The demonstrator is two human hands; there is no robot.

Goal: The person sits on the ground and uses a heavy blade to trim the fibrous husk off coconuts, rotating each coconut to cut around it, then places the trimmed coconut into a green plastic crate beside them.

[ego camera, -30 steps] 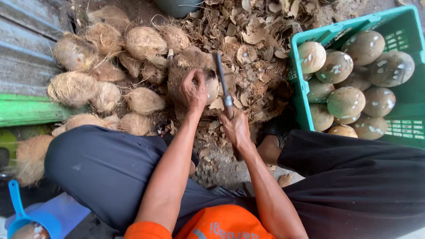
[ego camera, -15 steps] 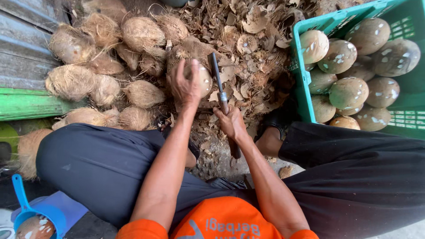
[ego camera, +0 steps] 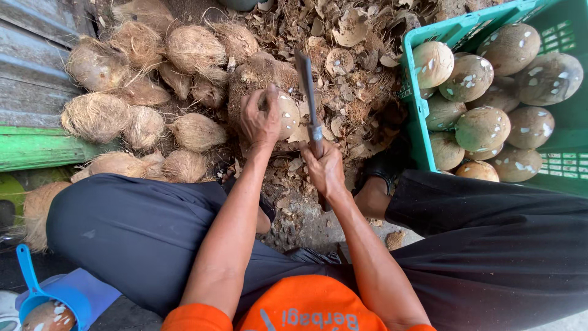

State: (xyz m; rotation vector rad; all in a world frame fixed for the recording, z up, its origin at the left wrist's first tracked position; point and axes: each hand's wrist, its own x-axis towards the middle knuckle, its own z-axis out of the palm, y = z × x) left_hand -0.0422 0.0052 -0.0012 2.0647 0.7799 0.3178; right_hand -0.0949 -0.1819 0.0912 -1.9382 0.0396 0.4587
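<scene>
Mid-peel: left hand [ego camera: 260, 119] steadies the coconut [ego camera: 283, 113], right hand [ego camera: 324, 168] grips the cleaver [ego camera: 308, 98]; next calls for a careful chop.

The left hand [ego camera: 260, 119] covers much of the coconut [ego camera: 283, 115] it grips; the right hand [ego camera: 324, 168] hides the knife [ego camera: 308, 98] handle; the green crate [ego camera: 411, 92] is cut off at three o'clock; the blue scoop [ego camera: 33, 294] is cut off at seven o'clock

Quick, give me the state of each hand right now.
Left hand: closed over a partly husked coconut, holding it down.
Right hand: shut on the knife handle.
</scene>
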